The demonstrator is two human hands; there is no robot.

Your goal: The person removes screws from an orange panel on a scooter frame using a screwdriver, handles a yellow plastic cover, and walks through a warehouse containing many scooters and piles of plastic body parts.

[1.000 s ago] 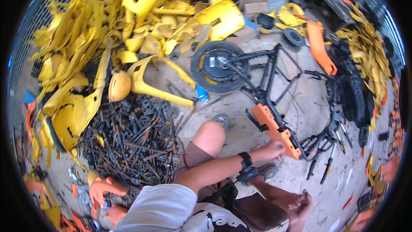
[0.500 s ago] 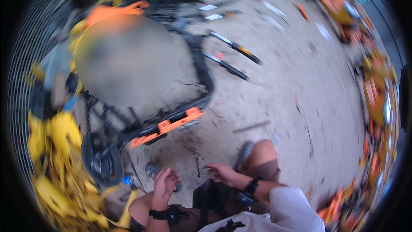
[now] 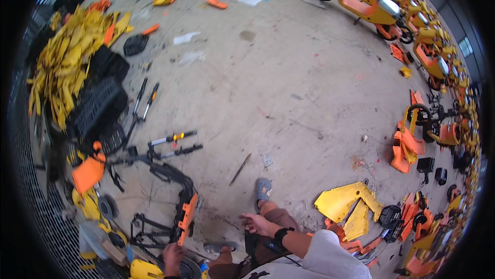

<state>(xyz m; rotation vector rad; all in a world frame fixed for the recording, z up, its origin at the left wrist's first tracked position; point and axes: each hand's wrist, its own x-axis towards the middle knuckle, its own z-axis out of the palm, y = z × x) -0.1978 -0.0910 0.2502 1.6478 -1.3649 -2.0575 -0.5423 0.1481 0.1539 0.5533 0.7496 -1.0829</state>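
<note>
A bare black scooter frame (image 3: 175, 176) lies on the floor ahead and to the left, with an orange panel (image 3: 187, 219) along its near side. Two fork legs (image 3: 175, 138) in black and silver stick out from its front end. My left hand (image 3: 172, 254) is beside the near end of that panel; its fingers are small and partly hidden, so I cannot make out whether they grip or only touch. In front of my lap, my right hand (image 3: 257, 223) is held in the air, palm partly turned up, fingers apart and holding nothing.
Yellow panels (image 3: 77, 57) are heaped at far left beside a black crate (image 3: 100, 106). A thin stick (image 3: 240, 169) lies ahead of my foot. Yellow body parts (image 3: 350, 204) and orange pieces lie to the right. Several yellow-orange scooters (image 3: 366, 0) line the far right.
My view has swung toward the right, showing more floor and scooters. My left hand has moved away from my right, over to the frame's near end. My right hand stays open in the air.
</note>
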